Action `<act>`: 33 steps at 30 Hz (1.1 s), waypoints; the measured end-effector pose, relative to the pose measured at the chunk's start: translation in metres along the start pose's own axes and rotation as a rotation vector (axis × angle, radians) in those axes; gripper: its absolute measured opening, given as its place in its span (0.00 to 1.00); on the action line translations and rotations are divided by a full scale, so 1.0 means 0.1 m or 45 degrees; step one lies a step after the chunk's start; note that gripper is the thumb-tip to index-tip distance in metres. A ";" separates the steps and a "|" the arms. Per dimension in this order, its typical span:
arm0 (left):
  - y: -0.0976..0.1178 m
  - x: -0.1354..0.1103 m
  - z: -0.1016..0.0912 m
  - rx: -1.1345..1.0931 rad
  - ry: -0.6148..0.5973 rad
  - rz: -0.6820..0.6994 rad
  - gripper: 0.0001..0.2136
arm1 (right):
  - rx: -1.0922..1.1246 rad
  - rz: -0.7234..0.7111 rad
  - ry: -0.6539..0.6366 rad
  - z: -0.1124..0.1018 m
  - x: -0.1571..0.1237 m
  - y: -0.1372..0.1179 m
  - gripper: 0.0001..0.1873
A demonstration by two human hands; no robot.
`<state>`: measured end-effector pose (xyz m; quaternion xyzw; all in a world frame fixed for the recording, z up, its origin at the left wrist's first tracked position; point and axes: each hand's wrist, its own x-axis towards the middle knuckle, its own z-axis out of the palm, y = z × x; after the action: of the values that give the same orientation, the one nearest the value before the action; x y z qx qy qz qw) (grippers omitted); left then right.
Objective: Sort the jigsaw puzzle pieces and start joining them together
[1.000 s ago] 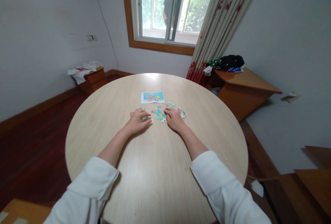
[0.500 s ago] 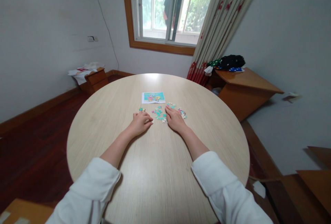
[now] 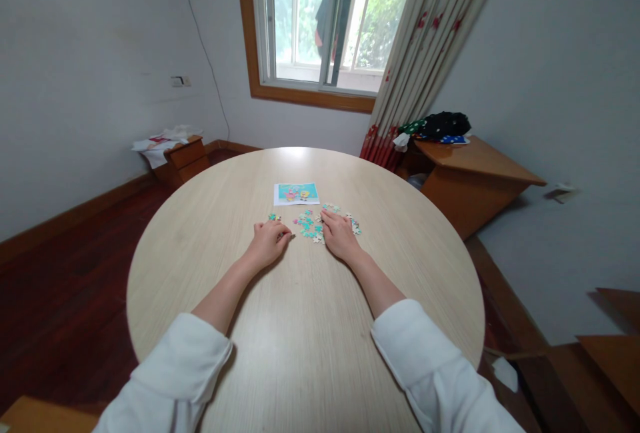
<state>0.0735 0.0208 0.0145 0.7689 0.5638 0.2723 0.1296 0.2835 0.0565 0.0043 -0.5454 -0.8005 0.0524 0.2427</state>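
Observation:
Several small teal, pink and white jigsaw pieces lie scattered near the middle of a round light-wood table. Beyond them lies a printed picture card. My left hand rests on the table just left of the pieces, fingers curled and pressed together at a piece by its fingertips. My right hand lies on the right part of the pile, fingers bent down onto the pieces. One small joined cluster sits just beyond my left hand.
A wooden desk with dark clothes stands at the right by a curtain. A small wooden cabinet with papers sits by the left wall. A window is behind the table. Dark wood floor surrounds it.
The view has tilted a little, so everything sits slightly lower. My left hand's fingers have curled in tighter; the teal piece seen between them a second ago is hidden. My right hand barely moved.

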 end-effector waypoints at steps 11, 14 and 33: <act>0.06 -0.01 0.01 0.097 0.079 -0.143 0.08 | 0.060 -0.091 0.027 0.02 -0.02 -0.03 0.16; 0.07 -0.02 0.03 0.100 0.058 -0.140 0.08 | 0.018 -0.072 -0.025 0.01 -0.03 -0.06 0.17; 0.10 -0.03 0.05 0.133 0.043 -0.194 0.08 | -0.053 -0.054 -0.093 0.03 0.00 -0.06 0.20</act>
<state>0.0838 0.0156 0.0144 0.7247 0.6363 0.2447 0.1001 0.2768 0.0551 0.0037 -0.5308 -0.8212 0.0504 0.2032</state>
